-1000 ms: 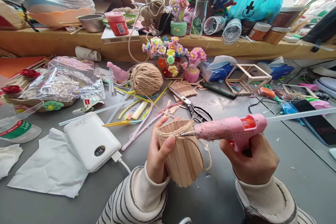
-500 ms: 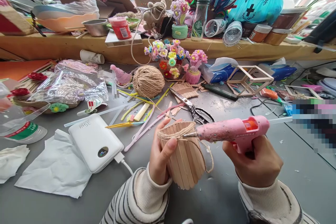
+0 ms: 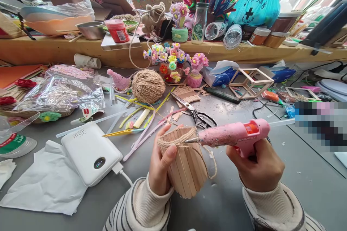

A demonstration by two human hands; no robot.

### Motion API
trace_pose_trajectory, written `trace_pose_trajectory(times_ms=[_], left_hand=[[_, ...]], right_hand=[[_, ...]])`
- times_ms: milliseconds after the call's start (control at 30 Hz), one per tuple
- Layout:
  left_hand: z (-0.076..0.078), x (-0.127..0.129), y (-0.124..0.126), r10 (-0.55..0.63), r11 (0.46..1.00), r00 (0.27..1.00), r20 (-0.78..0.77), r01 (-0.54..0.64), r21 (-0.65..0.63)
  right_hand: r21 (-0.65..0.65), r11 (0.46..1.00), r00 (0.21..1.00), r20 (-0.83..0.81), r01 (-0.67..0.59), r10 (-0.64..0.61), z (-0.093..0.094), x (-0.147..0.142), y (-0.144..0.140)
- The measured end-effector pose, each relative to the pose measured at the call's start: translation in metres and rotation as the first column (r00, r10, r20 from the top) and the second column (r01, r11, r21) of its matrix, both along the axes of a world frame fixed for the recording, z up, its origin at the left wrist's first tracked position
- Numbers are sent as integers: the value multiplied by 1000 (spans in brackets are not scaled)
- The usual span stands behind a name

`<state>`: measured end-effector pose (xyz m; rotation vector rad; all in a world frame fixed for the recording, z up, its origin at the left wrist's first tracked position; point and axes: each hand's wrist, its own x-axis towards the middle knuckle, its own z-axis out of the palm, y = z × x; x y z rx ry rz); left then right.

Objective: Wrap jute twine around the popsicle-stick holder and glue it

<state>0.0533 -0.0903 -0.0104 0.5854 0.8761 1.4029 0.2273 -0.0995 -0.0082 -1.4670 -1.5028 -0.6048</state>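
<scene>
My left hand (image 3: 162, 162) is wrapped around a cup made of upright wooden craft sticks (image 3: 187, 173), tilted a little, its thumb pressing near the rim. Jute twine (image 3: 177, 140) circles the top of the cup, and a loose loop of it hangs down the right side. In my right hand (image 3: 257, 166) is a pink glue gun (image 3: 230, 133), gripped by its handle with a clear glue stick out the back. Its metal nozzle points left and meets the twine near the rim; whether glue is coming out cannot be seen. The twine ball (image 3: 148, 86) lies behind.
Black-handled scissors (image 3: 199, 113) lie just behind the cup. A white power bank (image 3: 92, 155) with a cable and a white tissue (image 3: 46, 184) are on the left. Farther back stand pipe-cleaner flowers (image 3: 170, 59), a wooden stick frame (image 3: 252, 83) and a cluttered ledge (image 3: 162, 56).
The whole view has shifted slightly, so everything sits a bit farther left. Both hands keep the same hold, and the nozzle stays at the twine by the rim.
</scene>
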Motion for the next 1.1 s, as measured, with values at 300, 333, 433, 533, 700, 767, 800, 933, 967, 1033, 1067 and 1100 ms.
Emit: trace_pose_trajectory(times_ms=[300, 333, 433, 533, 700, 767, 800, 933, 967, 1033, 1067, 1100], left_hand=[[1, 0, 0, -6, 1000, 1000, 2, 6, 2], [1, 0, -1, -4, 1000, 1000, 6, 4, -3], [3, 0, -1, -5, 1000, 1000, 15, 5, -13], [2, -1, -1, -12, 1000, 1000, 7, 12, -15], [1, 0, -1, 6, 1000, 1000, -1, -6, -7], [1, 0, -1, 6, 1000, 1000, -3, -6, -12], [1, 0, -1, 4, 1000, 1000, -3, -4, -16], [2, 0, -1, 4, 1000, 1000, 4, -4, -17], [2, 0, -1, 6, 1000, 1000, 5, -6, -14], [2, 1, -1, 8, 1000, 1000, 0, -8, -6], [2, 1, -1, 9, 1000, 1000, -2, -9, 0], [2, 1, -2, 10, 1000, 1000, -3, -10, 9]], right_hand=[[-6, 1000, 1000, 10, -6, 6, -1, 1, -1], [-5, 1000, 1000, 13, -5, 5, -1, 1, -1], [-4, 1000, 999, 35, -10, 10, -2, 3, -1], [-5, 1000, 1000, 27, -2, 2, -2, 3, -1], [-17, 1000, 1000, 5, 16, -16, -1, 1, -1], [-19, 1000, 1000, -5, 20, -21, -1, 1, -1], [-17, 1000, 1000, 0, 15, -15, -1, 1, -1], [-15, 1000, 1000, 7, 14, -13, -1, 1, -1], [-15, 1000, 1000, 2, 15, -15, -1, 2, -1], [-16, 1000, 1000, -10, 25, -26, -1, 1, -1], [-15, 1000, 1000, -8, 27, -27, -1, 1, -1], [-10, 1000, 1000, -5, 26, -26, 0, 2, -1]])
